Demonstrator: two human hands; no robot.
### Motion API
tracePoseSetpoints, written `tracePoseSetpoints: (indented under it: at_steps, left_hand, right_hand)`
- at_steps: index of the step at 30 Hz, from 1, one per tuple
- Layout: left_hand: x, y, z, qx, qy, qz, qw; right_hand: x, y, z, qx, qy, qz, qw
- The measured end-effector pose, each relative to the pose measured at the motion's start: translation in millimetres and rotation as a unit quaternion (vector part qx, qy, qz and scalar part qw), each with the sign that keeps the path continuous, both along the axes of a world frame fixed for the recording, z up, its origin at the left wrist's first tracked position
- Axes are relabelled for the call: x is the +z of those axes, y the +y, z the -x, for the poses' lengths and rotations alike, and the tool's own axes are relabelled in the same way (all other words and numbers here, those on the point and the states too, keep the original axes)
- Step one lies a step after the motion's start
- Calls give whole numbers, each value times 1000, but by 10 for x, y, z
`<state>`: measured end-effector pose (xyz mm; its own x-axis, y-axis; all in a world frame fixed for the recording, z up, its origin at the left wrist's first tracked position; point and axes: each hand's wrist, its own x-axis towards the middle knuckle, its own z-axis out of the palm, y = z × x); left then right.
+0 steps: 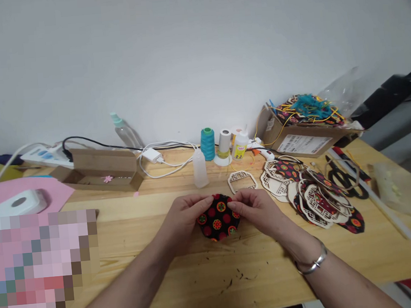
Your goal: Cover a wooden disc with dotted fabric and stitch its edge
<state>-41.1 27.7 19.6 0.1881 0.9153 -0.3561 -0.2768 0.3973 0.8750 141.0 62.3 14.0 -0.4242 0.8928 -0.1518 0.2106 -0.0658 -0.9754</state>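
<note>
Head view: on the pine surface (199,288), just short of a fretted wooden frame (243,182), our left hand (186,220) and right hand (255,212) pinch a round black printed fabric piece (217,225) between fingertips; a loose pinch could let it slip.

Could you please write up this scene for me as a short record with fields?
Surface: wooden table
Left hand: pinching a round black fabric piece with red flowers
Right hand: pinching the same piece's other side
Nearest item: wooden lattice frame
To the right: pile of wooden frames and fabric
Behind: teal thread spool, hot glue gun
</note>
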Motion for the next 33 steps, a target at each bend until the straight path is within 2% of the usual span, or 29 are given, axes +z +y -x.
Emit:
tracePoseSetpoints:
  at_steps: [5, 10, 14, 22, 29, 33]
  left_hand:
    - [0, 15, 11, 5, 17, -17, 1000]
    - [29, 28, 26, 18, 18, -10, 1000]
    - [41, 27, 5, 46, 0, 14, 999]
    - [26, 37, 10, 47, -12, 13, 999]
    - [19, 10, -3, -3, -8, 7, 1000]
    - [20, 17, -25, 36, -39, 29, 998]
  right_hand:
    - [14, 7, -17, 10, 24, 35, 999]
    - [40, 4, -56, 88, 16, 87, 992]
    - [44, -11, -56, 117, 17, 121, 986]
    - [37, -5, -114, 137, 41, 129, 981]
    - [61, 13, -96, 60, 51, 115, 990]
    - [47, 15, -66, 23, 55, 113, 992]
